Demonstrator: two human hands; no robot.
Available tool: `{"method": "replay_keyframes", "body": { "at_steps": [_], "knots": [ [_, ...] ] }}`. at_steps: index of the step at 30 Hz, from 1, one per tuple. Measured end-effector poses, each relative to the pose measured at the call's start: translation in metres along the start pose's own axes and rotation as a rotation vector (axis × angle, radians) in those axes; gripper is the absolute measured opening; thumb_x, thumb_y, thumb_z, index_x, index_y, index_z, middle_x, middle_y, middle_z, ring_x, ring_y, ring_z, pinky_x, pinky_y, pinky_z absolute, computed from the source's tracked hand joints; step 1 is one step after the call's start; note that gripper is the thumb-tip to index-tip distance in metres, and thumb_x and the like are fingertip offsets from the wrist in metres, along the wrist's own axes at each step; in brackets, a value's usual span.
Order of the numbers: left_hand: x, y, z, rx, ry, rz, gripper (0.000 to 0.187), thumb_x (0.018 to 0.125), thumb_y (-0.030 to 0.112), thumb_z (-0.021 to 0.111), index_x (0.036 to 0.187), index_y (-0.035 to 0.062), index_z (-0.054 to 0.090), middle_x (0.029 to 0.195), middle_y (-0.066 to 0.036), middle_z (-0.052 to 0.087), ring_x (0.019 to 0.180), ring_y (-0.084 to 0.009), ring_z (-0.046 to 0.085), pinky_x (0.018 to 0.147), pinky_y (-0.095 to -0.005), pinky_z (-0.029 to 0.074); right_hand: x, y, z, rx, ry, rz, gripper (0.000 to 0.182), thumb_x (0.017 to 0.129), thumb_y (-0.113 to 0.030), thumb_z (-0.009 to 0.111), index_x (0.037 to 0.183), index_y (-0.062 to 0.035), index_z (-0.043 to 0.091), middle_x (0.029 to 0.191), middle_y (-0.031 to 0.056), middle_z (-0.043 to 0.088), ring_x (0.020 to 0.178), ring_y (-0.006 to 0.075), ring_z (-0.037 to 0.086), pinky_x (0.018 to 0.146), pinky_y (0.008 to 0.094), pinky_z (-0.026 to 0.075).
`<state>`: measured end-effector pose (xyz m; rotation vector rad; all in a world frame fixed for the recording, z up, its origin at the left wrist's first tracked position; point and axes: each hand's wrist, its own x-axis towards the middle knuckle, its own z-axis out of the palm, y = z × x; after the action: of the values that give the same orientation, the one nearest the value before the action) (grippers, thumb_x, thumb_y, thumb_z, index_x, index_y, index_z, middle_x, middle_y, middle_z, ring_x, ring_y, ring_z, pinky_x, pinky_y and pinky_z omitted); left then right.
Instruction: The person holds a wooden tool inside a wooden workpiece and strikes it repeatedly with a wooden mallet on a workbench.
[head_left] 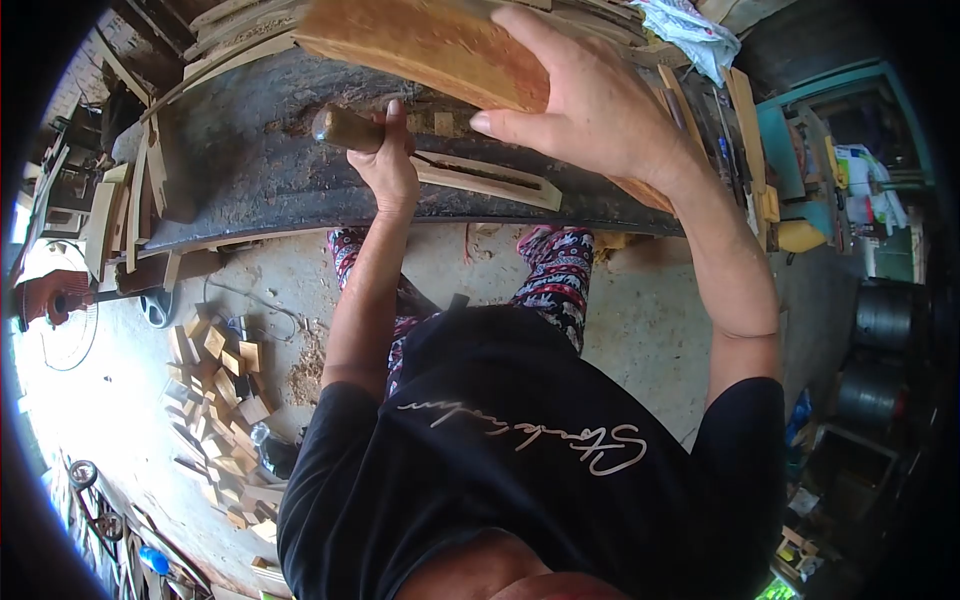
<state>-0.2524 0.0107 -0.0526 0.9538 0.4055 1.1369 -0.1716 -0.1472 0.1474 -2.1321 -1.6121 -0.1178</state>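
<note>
My left hand (388, 165) is wrapped round the thick wooden handle of a chisel (345, 130), whose thin blade points right toward a pale slotted wood strip (485, 182). That strip lies on the dark workbench (270, 170), near its front edge. Higher in the view, my right hand (600, 110) grips a large orange-brown wooden block (430, 50), thumb at the lower edge and a finger over the top. The block is held above the bench, up and to the right of the chisel handle. The chisel's tip cannot be made out clearly.
Wood strips (125, 215) lean at the bench's left end. More strips and tools (740, 130) lie at the right, with a plastic bag (690, 35) behind. On the floor at left are a pile of wood offcuts (220, 400) and a fan (60, 300).
</note>
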Motion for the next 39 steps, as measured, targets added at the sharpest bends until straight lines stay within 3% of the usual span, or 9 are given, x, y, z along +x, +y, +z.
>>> {"method": "replay_keyframes", "body": {
  "at_steps": [2, 4, 10, 14, 20, 25, 28, 32, 39],
  "knots": [
    [-0.001, -0.001, 0.001, 0.077, 0.000, 0.032, 0.020, 0.090, 0.011, 0.068, 0.080, 0.0087, 0.051, 0.063, 0.002, 0.050, 0.051, -0.0062, 0.042, 0.045, -0.0235, 0.034, 0.005, -0.007, 0.001, 0.030, -0.026, -0.001, 0.077, 0.078, -0.030, 0.078, 0.141, -0.0052, 0.042, 0.121, 0.0204, 0.063, 0.104, 0.0350, 0.065, 0.091, 0.0432, 0.050],
    [-0.006, 0.001, 0.007, 0.112, 0.018, 0.066, 0.019, 0.090, 0.010, 0.068, 0.081, 0.0085, 0.052, 0.064, 0.002, 0.051, 0.051, -0.0061, 0.043, 0.045, -0.0234, 0.034, 0.010, -0.010, 0.010, 0.123, 0.149, -0.208, 0.067, 0.077, -0.032, 0.075, 0.133, -0.0126, 0.045, 0.087, 0.0140, 0.071, 0.077, 0.0283, 0.072, 0.072, 0.0412, 0.062],
    [0.003, -0.001, 0.000, 0.013, 0.051, 0.008, 0.008, 0.092, 0.007, 0.060, 0.087, 0.0063, 0.054, 0.062, 0.001, 0.049, 0.048, -0.0075, 0.041, 0.043, -0.0241, 0.031, 0.028, -0.008, -0.001, -0.059, -0.580, 0.249, 0.070, 0.076, -0.027, 0.077, 0.135, -0.0075, 0.043, 0.104, 0.0207, 0.066, 0.099, 0.0348, 0.066, 0.084, 0.0424, 0.053],
    [0.009, -0.012, -0.008, -0.025, 0.047, -0.036, 0.022, 0.088, 0.005, 0.068, 0.079, 0.0089, 0.048, 0.065, -0.001, 0.053, 0.049, -0.0064, 0.044, 0.042, -0.0233, 0.034, 0.032, -0.006, 0.005, 0.042, 0.114, -0.369, 0.059, 0.078, -0.029, 0.074, 0.126, -0.0063, 0.048, 0.089, 0.0192, 0.067, 0.080, 0.0296, 0.070, 0.076, 0.0445, 0.059],
    [0.012, -0.008, -0.003, -0.106, 0.097, -0.070, 0.022, 0.089, 0.005, 0.065, 0.077, 0.0096, 0.048, 0.060, 0.000, 0.051, 0.046, -0.0069, 0.043, 0.041, -0.0243, 0.034, 0.039, -0.013, 0.018, -0.106, -0.581, 0.194, 0.058, 0.079, -0.032, 0.076, 0.120, -0.0020, 0.048, 0.102, 0.0235, 0.065, 0.090, 0.0313, 0.068, 0.080, 0.0397, 0.054],
    [0.008, -0.009, -0.005, -0.044, 0.121, -0.080, 0.023, 0.089, 0.006, 0.065, 0.076, 0.0106, 0.047, 0.059, 0.002, 0.050, 0.046, -0.0058, 0.043, 0.041, -0.0236, 0.034, 0.032, -0.006, 0.031, 0.236, -0.050, -0.178, 0.064, 0.081, -0.033, 0.074, 0.128, -0.0020, 0.044, 0.100, 0.0234, 0.066, 0.090, 0.0299, 0.069, 0.076, 0.0437, 0.055],
    [0.004, -0.006, 0.004, -0.099, 0.140, -0.043, 0.009, 0.090, 0.007, 0.065, 0.088, 0.0052, 0.056, 0.066, 0.000, 0.055, 0.050, -0.0058, 0.045, 0.042, -0.0233, 0.034, 0.033, -0.008, 0.040, -0.013, -0.608, 0.181, 0.065, 0.078, -0.033, 0.076, 0.128, -0.0047, 0.045, 0.096, 0.0247, 0.066, 0.091, 0.0331, 0.068, 0.076, 0.0460, 0.054],
    [0.007, -0.019, -0.013, -0.063, 0.125, -0.067, 0.021, 0.090, 0.007, 0.066, 0.078, 0.0084, 0.048, 0.065, -0.001, 0.054, 0.048, -0.0062, 0.043, 0.041, -0.0234, 0.033, 0.032, 0.006, 0.028, -0.178, -0.613, 0.160, 0.064, 0.076, -0.034, 0.077, 0.124, -0.0046, 0.047, 0.094, 0.0249, 0.066, 0.091, 0.0351, 0.067, 0.076, 0.0453, 0.053],
    [-0.001, 0.007, 0.007, -0.191, 0.100, -0.098, 0.027, 0.089, 0.001, 0.065, 0.080, 0.0126, 0.042, 0.060, 0.003, 0.041, 0.048, -0.0064, 0.035, 0.043, -0.0244, 0.029, -0.014, 0.018, 0.037, 0.166, -0.037, 0.050, 0.054, 0.078, -0.037, 0.078, 0.111, -0.0075, 0.046, 0.079, 0.0160, 0.066, 0.073, 0.0263, 0.070, 0.062, 0.0405, 0.056]
  ]
}}
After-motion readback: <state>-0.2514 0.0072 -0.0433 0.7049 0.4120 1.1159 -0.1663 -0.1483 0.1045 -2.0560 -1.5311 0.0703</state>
